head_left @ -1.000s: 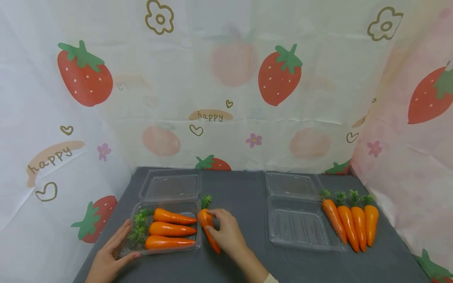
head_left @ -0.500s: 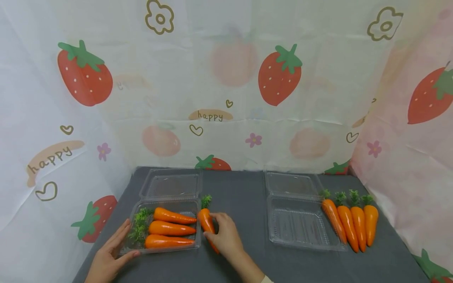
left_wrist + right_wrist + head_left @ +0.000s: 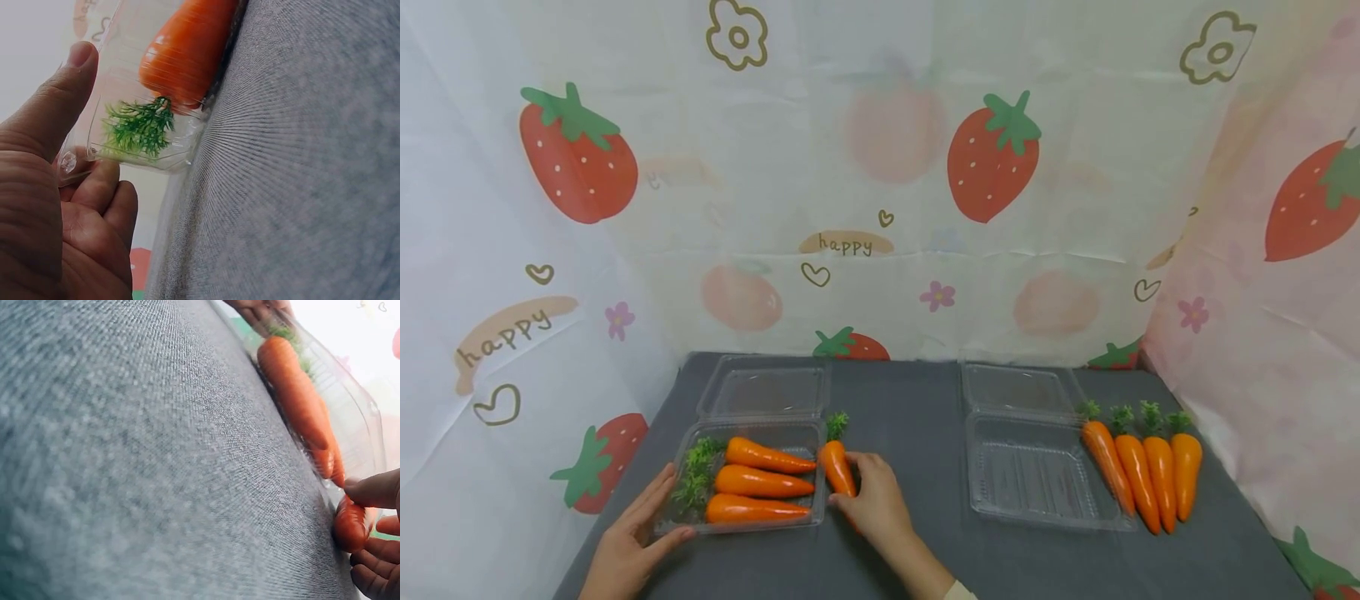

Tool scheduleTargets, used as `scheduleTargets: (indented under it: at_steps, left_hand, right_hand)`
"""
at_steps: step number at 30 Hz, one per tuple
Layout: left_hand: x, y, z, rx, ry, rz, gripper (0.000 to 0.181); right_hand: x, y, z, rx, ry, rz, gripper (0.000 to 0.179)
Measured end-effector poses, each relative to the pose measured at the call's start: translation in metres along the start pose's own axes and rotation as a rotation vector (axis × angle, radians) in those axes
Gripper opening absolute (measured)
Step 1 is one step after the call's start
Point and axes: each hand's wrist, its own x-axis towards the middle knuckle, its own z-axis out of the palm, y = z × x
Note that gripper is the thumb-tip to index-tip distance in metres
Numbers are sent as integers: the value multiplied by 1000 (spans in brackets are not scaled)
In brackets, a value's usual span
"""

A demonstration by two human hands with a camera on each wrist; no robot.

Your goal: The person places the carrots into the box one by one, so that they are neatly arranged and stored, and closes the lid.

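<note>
In the head view, my left hand holds the left corner of a clear plastic clamshell box, thumb along the near side and fingers along the left side. Inside the box lie three carrots side by side, green tops to the left; the left wrist view shows one carrot through the clear wall. My right hand pinches another carrot between thumb and fingers, just outside the box's right wall. This carrot's leafy top points away from me, and its tip is hidden by the hand.
A second clear clamshell box, lid raised, stands to the right. Several carrots lie together beside it, tops to the back, the leftmost overlapping the box's right edge. A printed strawberry cloth rises behind the grey tabletop.
My right hand has shifted slightly toward me along the carrot, its fingers now lower on it. My left hand and the boxes have hardly moved.
</note>
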Motion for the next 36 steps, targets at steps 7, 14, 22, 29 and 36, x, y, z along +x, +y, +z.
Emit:
scheduleTargets:
  at_steps: [7, 14, 22, 29, 36]
  left_hand:
    - [0, 0, 0, 8, 2, 3, 85]
    - [0, 3, 0, 6, 8, -29, 85]
    - [0, 2, -1, 13, 5, -35, 85]
    - [0, 4, -1, 28, 8, -37, 86]
    - [2, 6, -1, 45, 2, -70, 87]
  right_hand:
    - [2, -1, -1, 27, 32, 16, 55]
    - [3, -3, -5, 31, 39, 26, 47]
    - [5, 2, -9, 79, 63, 38, 44]
    - [5, 8, -15, 128, 85, 45, 42]
    - [5, 7, -26, 185, 85, 53, 41]
